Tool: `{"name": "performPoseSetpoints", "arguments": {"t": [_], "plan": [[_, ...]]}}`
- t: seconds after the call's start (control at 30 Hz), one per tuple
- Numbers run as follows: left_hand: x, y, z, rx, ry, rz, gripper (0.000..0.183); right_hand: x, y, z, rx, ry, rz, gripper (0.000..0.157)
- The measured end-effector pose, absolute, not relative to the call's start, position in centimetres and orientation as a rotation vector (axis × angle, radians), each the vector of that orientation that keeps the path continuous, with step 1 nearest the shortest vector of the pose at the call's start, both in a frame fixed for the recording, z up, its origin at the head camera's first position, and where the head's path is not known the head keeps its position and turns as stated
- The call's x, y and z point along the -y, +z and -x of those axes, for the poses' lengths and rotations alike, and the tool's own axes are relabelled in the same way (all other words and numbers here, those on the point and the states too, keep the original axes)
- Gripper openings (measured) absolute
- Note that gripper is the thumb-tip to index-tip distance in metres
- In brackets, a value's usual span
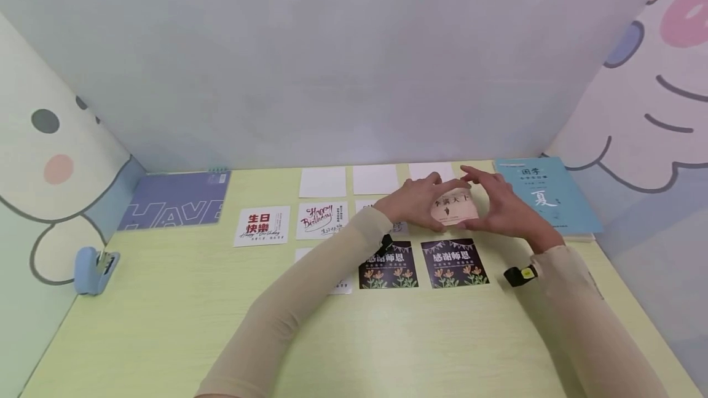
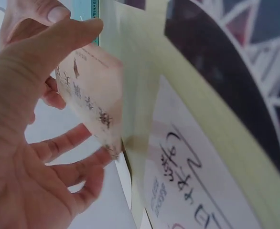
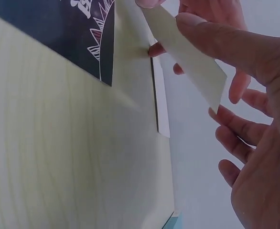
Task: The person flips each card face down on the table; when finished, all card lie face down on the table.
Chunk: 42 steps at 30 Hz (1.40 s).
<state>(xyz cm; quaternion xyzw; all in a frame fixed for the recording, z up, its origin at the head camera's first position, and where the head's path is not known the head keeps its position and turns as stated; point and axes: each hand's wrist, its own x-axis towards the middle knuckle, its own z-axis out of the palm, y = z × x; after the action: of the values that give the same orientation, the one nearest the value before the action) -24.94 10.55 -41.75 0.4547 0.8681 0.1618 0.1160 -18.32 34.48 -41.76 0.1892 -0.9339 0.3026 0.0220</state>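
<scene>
A small pale pink card (image 1: 455,206) with dark Chinese characters is held between both hands, tilted up off the table. My left hand (image 1: 413,202) grips its left side, with the thumb along one edge and the fingers at the opposite edge. On the other side my right hand (image 1: 500,206) pinches it between thumb and fingers. In the right wrist view the card's plain back (image 3: 192,59) faces the camera, and the right thumb (image 3: 211,36) lies at its edge. Just in front of the hands are two dark flower-print cards, the left one (image 1: 389,268) and the right one (image 1: 455,264).
White blank cards (image 1: 322,182) line the back edge, partly behind the hands. Birthday cards (image 1: 262,226) lie left of the left forearm, others partly under it. A blue book (image 1: 553,195) lies at right, a purple envelope (image 1: 177,198) and a blue stapler (image 1: 88,270) at left.
</scene>
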Motion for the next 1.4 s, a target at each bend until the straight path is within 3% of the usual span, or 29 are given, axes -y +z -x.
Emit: {"name": "performPoseSetpoints", "arguments": {"t": [0.17, 0.33, 0.67, 0.97, 1.4], "plan": [[-10.6, -41.7, 24.9, -2.505, 0.669, -1.28, 0.094, -34.7, -41.9, 18.3, 2.779, 1.049, -0.535, 0.122], [-10.7, -41.6, 24.9, -2.485, 1.038, -1.213, 0.097, -34.6, -41.8, 17.9, 2.825, 1.22, -0.404, 0.12], [-11.3, -41.2, 24.9, -2.309, 1.499, -1.301, 0.093, -34.5, -42.1, 17.4, 2.938, 1.333, -0.371, 0.116], [-8.9, -41.2, 25.9, -2.338, 1.364, -1.235, 0.073, -35.2, -42.0, 18.0, 2.907, 1.312, -0.42, 0.121], [-7.3, -41.7, 25.9, -2.654, 0.698, -1.25, 0.045, -35.5, -42.6, 19.5, 2.949, 1.235, -0.557, 0.122]]}}
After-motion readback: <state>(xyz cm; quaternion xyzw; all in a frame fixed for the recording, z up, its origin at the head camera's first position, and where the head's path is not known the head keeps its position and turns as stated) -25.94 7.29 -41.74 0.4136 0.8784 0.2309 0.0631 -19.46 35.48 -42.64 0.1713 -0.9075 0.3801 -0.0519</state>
